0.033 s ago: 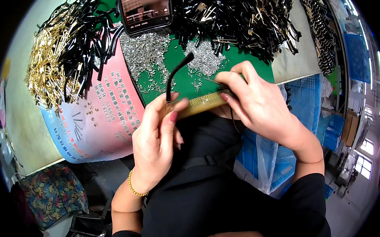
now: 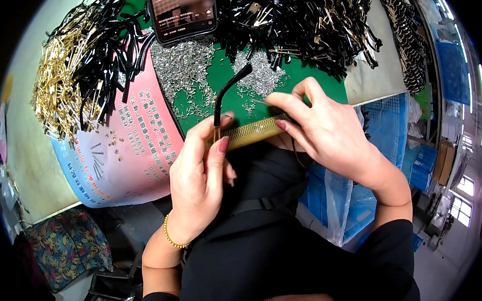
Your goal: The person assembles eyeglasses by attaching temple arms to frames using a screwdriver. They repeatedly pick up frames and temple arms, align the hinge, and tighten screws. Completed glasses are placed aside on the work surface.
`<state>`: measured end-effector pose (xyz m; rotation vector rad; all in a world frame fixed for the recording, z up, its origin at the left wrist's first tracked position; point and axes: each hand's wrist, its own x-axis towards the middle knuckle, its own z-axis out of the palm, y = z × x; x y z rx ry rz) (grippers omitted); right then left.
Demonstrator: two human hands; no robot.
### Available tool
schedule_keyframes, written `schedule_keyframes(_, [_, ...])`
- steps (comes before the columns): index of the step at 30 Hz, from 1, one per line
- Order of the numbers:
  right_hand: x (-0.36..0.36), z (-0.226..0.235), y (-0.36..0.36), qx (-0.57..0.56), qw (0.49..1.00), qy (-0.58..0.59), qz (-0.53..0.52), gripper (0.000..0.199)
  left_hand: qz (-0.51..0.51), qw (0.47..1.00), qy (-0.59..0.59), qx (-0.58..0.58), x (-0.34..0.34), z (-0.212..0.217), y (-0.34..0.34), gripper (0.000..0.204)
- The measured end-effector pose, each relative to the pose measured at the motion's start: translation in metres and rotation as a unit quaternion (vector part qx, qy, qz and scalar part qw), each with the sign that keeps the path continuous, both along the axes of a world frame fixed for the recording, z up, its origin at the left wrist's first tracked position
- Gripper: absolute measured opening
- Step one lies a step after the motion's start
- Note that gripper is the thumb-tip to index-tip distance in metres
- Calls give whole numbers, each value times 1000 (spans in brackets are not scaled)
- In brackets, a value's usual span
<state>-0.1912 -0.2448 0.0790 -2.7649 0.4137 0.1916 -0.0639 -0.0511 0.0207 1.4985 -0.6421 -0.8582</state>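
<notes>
My left hand [image 2: 194, 171] pinches an eyeglass temple [image 2: 225, 92] between thumb and fingers. Its black curved tip points up and away, and its thin gold end runs down between the fingertips. My right hand [image 2: 326, 128] has its fingers curled round a thin grey metal tool [image 2: 261, 101], mostly hidden, whose tip shows beyond the index finger. A gold strip with a mesh texture [image 2: 256, 131] runs along the near table edge between both hands, and the right thumb is against or just over it. Small silver pieces [image 2: 259, 77] are heaped beyond the hands.
Gold-and-black temples [image 2: 60, 83] are piled at the left, and more black temples [image 2: 305, 24] at the back right. A phone [image 2: 182, 16] stands between them. A second silver heap [image 2: 183, 67] spreads over the green mat [image 2: 324, 82]. Blue crates [image 2: 385, 128] stand at the right.
The temple in my left hand has shifted slightly right, and the left thumb and fingers have closed in around its gold end. My right hand has slid slightly left.
</notes>
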Motion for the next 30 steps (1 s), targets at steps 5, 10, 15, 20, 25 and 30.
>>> schedule_keyframes(5, [-6,-10,0,-10,999,35,-2,38,-16,999,-29,15,11,4,-29,32])
schedule_keyframes(10, [-7,-17,-4,6,1000,-7,9,37,-58,996,-28,62,10,7,-24,26])
schedule_keyframes(15, [-5,-17,-3,21,1000,3,-14,34,-42,996,70,34,3,4,-13,25])
schedule_keyframes(20, [-2,-16,-3,16,1000,19,-16,34,-52,993,101,14,6,3,-16,26])
schedule_keyframes(25, [4,-14,-6,19,999,30,12,41,7,997,72,18,6,5,-5,24])
schedule_keyframes(30, [10,-5,-4,182,982,51,-3,41,39,996,33,79,9,-1,-1,19])
